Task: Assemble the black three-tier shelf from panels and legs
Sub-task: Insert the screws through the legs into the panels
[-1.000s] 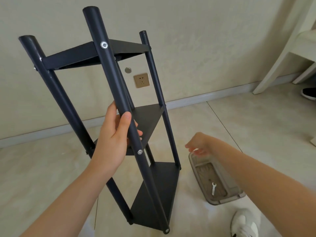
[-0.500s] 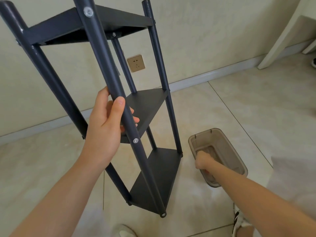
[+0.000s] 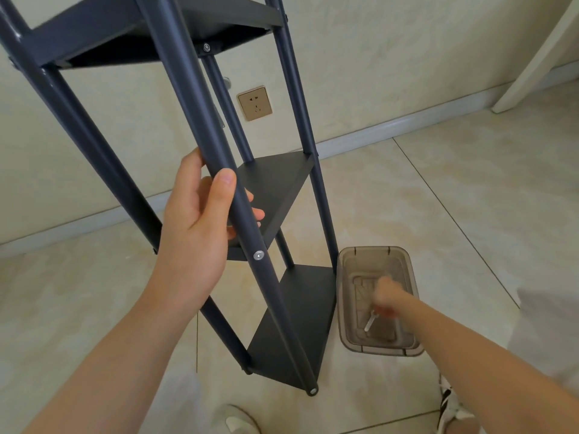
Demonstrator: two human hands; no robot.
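The black three-tier shelf (image 3: pixel 294 321) stands tilted on the tiled floor, its three triangular panels joined to black legs with silver bolts. My left hand (image 3: pixel 200 223) grips the near leg (image 3: pixel 203 130) just above the middle panel, thumb in front and fingers wrapped behind. My right hand (image 3: pixel 387 297) reaches down into a clear brown plastic box (image 3: pixel 347 336) to the right of the shelf's foot. Its curled fingers pinch a small silver wrench (image 3: pixel 370 322) whose end points down at the box bottom. The hand is blurred.
A wall with a socket (image 3: pixel 254 103) and a baseboard runs behind the shelf. A white furniture leg (image 3: pixel 529 64) stands at the far right. My shoes (image 3: pixel 238 422) show at the bottom edge, near the shelf's foot.
My right hand went down into the box and closed on the wrench. My view dropped closer to the shelf; my left hand kept its grip on the leg.
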